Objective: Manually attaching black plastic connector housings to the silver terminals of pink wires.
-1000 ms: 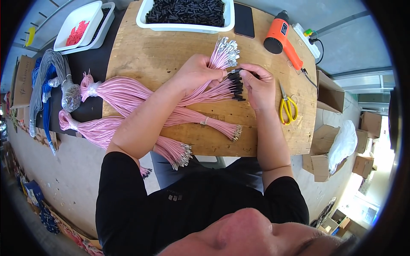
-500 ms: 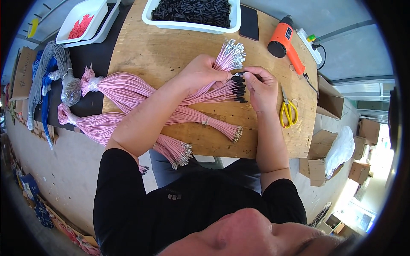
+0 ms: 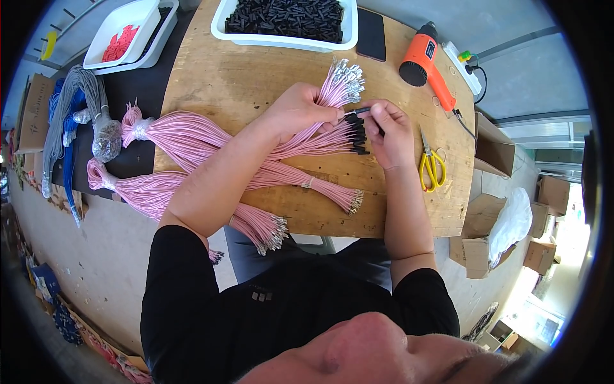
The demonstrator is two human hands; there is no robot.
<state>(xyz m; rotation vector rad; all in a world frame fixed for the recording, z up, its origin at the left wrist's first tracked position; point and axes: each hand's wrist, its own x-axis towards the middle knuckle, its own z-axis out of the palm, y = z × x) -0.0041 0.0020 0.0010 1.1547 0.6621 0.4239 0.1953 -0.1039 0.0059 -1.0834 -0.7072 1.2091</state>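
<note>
My left hand (image 3: 299, 110) is closed around a bundle of pink wires (image 3: 192, 136) lying across the wooden tabletop (image 3: 243, 77), gripping it near its metal-tipped ends (image 3: 344, 77). My right hand (image 3: 389, 131) pinches a small black sleeve (image 3: 357, 112) at the tip of one wire. Several wire ends with black sleeves on them (image 3: 358, 136) fan out just below both hands. More pink bundles (image 3: 147, 192) lie toward the lower left, their metal ends (image 3: 274, 232) near the table's front edge.
A white tray of black sleeves (image 3: 288, 19) stands at the back, a dark phone (image 3: 371, 35) beside it. An orange heat gun (image 3: 427, 64) and yellow scissors (image 3: 432, 168) lie right. Left: a tray with red parts (image 3: 125, 35), grey and blue wire bundles (image 3: 77, 121). Cardboard boxes (image 3: 486, 230) sit right.
My hands have stayed together at the wire ends; my right fingers have shifted slightly at the tip of one wire. The view has tilted a little.
</note>
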